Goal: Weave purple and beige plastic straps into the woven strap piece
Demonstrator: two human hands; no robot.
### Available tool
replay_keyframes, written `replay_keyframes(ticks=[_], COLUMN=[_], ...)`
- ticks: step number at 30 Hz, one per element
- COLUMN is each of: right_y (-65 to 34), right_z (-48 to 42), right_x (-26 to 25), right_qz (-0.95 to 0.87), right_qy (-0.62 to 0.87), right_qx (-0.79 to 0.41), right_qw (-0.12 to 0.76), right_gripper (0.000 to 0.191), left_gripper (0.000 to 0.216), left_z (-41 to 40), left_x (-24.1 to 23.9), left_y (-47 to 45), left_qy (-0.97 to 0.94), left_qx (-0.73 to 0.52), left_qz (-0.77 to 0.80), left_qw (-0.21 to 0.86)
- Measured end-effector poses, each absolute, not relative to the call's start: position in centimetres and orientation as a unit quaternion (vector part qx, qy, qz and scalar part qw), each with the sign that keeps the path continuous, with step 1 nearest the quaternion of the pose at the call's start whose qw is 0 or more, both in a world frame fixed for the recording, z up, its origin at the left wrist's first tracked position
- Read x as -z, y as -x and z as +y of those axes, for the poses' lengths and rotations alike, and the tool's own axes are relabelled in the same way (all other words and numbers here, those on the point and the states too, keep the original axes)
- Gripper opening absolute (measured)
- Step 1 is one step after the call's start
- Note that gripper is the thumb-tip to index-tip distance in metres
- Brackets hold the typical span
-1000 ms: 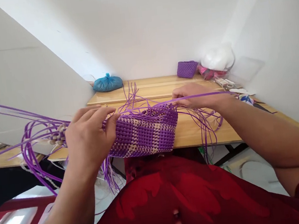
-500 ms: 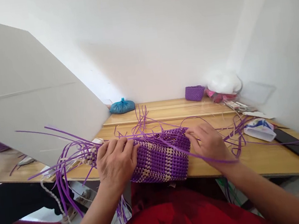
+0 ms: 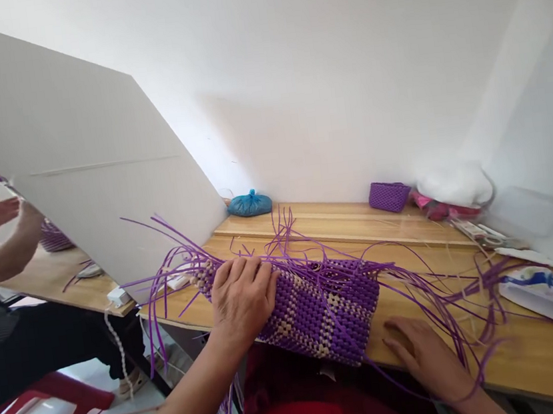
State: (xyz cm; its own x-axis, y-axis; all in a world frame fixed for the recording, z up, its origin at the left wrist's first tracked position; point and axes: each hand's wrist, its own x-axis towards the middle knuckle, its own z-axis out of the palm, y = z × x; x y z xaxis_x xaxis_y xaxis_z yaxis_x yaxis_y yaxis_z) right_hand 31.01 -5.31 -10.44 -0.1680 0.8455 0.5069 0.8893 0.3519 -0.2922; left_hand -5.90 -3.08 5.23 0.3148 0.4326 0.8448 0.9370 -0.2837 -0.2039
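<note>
A partly woven purple and cream basket (image 3: 338, 317) lies on its side at the front edge of the wooden table, loose plastic strips (image 3: 432, 288) fanning out from both ends and along its top. My left hand (image 3: 245, 298) is closed over the basket's upper left part, fingers on top; its thumb side rests against the weave. Just right of the basket, my right hand (image 3: 423, 357) hovers low by the table edge. Its thumb and fingers are apart, and I see nothing between them. One purple strip curves close below and around that wrist.
At the back sit a blue bag (image 3: 250, 203), a small purple basket (image 3: 389, 196) and a white bag (image 3: 455, 185). Scissors (image 3: 491, 234) and a white packet (image 3: 540, 295) lie right. A grey partition (image 3: 114, 160) stands left; beyond it are another person's hands (image 3: 11, 226).
My right hand has dropped from the basket's upper right corner toward the table edge, letting go there. My left hand keeps its hold. The view has swung left and tilted, showing the other person's arms.
</note>
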Motion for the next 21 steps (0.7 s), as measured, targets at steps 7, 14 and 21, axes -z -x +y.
replay_keyframes(ticks=[7, 14, 21], right_y=[-30.1, -29.2, -29.2], right_z=[-5.9, -6.7, -6.8], right_x=[12.0, 11.4, 11.9], right_qz=[-0.754, -0.745, -0.740], right_qy=[0.557, 0.563, 0.557], right_qx=[0.127, 0.140, 0.156], right_qw=[0.324, 0.328, 0.343], right_gripper=[0.025, 0.026, 0.027], left_gripper=[0.014, 0.012, 0.017], left_z=[-2.4, -1.4, -1.7], left_x=[-4.8, -4.3, -4.1], left_y=[6.1, 6.6, 6.8], left_qy=[0.724, 0.722, 0.717], left_qx=[0.361, 0.388, 0.386], left_qz=[-0.468, -0.429, -0.425], left_qw=[0.356, 0.380, 0.394])
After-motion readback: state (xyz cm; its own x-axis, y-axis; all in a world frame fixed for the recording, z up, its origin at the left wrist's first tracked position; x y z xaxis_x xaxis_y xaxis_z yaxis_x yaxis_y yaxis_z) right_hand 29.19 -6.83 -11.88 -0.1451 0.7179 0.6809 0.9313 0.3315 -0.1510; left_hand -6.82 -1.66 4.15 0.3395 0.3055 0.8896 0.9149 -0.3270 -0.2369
